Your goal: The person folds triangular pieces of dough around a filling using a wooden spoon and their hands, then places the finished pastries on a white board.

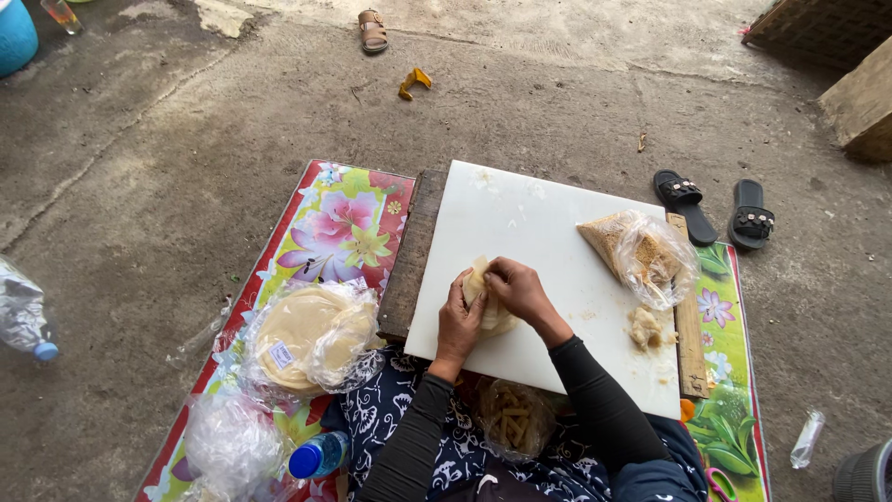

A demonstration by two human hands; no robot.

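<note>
A person sits on a concrete floor [139, 186], seen from a camera on their own head looking down. Both arms wear long dark sleeves. A white cutting board [539, 242] lies before them, resting on a dark wooden plank [409, 260] and a bright flowered mat [344, 218].

Near the front middle of the board, both hands work on a pale, thin pastry wrapper [488, 311]. The left hand [458, 321] lies along the wrapper's left side, its grip curled and pressed against it. The right hand [518, 288] covers the top of the wrapper, its grip bent and pinching the upper fold. The two hands touch each other over the wrapper, which is mostly hidden beneath them.

On the right of the board sits an open clear plastic bag of brown crumbly filling [636, 251], and just below it a small pale lump of dough-like paste [644, 327]. On the mat to the left, a stack of round wrappers in plastic [302, 335] lies near crumpled empty plastic [232, 437] and a bottle with a blue cap [318, 455]. In the person's lap is a bag of short yellowish sticks [514, 418].

On the floor beyond the board are black sandals [715, 209], a brown sandal [373, 30] and a yellow scrap [414, 82].
</note>
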